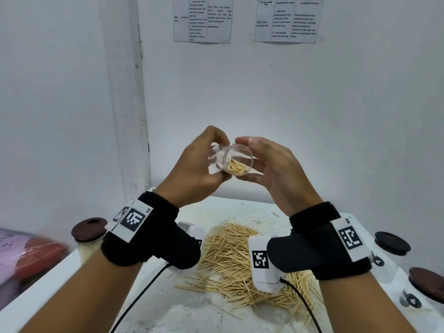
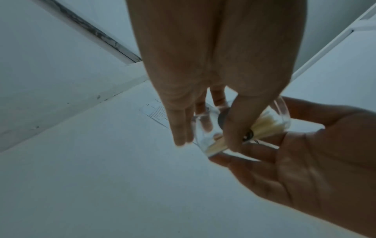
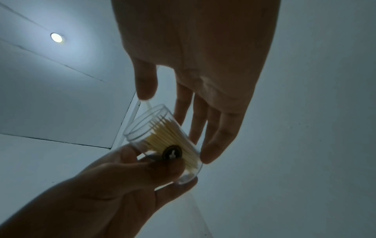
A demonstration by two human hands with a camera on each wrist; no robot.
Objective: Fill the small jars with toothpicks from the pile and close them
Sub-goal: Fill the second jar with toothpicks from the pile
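A small clear jar (image 1: pixel 236 162), part-filled with toothpicks and without a lid, is held tilted in the air above the table, its mouth toward me. My left hand (image 1: pixel 199 162) grips the jar (image 3: pixel 162 132) near its base, thumb and fingers curled round it. My right hand (image 1: pixel 271 169) lies against the jar's other side with fairly straight fingers (image 3: pixel 211 145), and its thumb stands apart from the rim. In the left wrist view the right hand (image 2: pixel 315 161) sits under the jar (image 2: pixel 272 119). A loose pile of toothpicks (image 1: pixel 235 258) lies on the table below.
On the white table (image 1: pixel 60 284), a full jar with a brown lid (image 1: pixel 89 228) stands at the left edge. Two more brown-lidded jars (image 1: pixel 392 242) (image 1: pixel 427 283) stand at the right. A pink bag (image 1: pixel 24 255) lies off the table's left. The wall is close behind.
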